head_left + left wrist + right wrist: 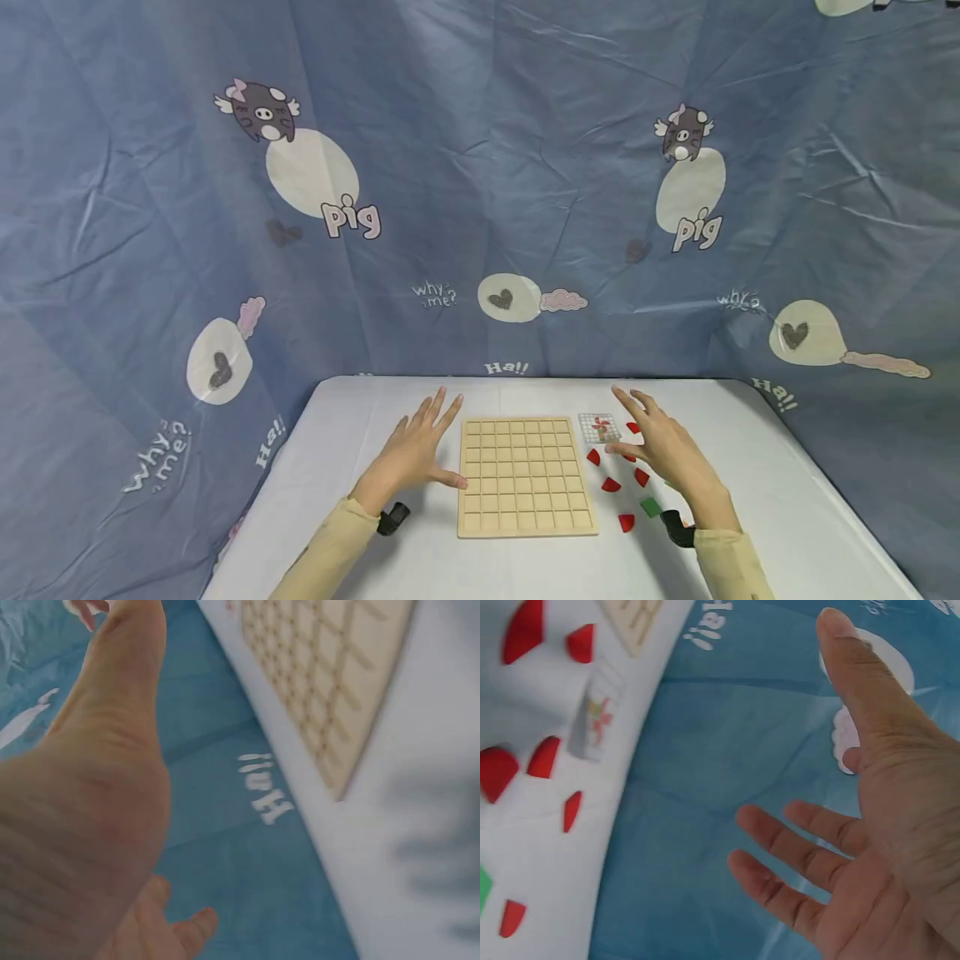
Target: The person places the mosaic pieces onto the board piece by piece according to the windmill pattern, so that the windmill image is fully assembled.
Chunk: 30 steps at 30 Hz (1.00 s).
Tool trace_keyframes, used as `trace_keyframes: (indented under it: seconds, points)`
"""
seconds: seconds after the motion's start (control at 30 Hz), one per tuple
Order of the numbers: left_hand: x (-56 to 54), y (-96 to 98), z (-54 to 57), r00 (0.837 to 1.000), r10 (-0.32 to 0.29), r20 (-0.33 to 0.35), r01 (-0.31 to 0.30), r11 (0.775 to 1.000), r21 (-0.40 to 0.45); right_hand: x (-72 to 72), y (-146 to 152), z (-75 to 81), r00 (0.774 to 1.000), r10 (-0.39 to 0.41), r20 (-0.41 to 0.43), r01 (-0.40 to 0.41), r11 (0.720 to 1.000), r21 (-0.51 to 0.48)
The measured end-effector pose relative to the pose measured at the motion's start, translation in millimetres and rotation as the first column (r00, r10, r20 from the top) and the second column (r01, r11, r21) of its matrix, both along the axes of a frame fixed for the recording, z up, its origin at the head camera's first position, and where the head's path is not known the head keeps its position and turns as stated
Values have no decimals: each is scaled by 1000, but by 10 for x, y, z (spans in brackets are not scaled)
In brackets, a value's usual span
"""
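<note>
A pale wooden grid board [527,477] with square recesses lies at the middle of the white table. My left hand [414,454] hovers at its left side, fingers spread, the thumb tip overlapping the board's left edge in the head view. Over on the right, my right hand [663,446] is held above several red quarter-round pieces [611,484], its fingers spread and nothing in its grasp. A small pattern card [599,428] with a red and green figure lies just beyond the right thumb. Near the right wrist is a green piece [650,507].
The white table [360,417] ends at a blue cloth backdrop [465,208] printed with pigs and words. Black wrist-camera mounts [393,518] sit at both wrists. An orange bit shows beside the right wrist, mostly covered by it.
</note>
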State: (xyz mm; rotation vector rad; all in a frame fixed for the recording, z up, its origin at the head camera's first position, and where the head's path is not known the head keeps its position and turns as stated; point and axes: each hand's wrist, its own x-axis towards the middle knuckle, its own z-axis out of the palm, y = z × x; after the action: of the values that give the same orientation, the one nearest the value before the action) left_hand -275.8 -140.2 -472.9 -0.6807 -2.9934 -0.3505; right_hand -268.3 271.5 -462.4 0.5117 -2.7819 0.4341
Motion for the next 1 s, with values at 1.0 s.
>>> trace_keyframes:
  seconds: [1.0]
  points:
    - [-48,-60,-755,976,-150,159,151,989,9,76,-31,-686,923,-112,369,158,983,-96]
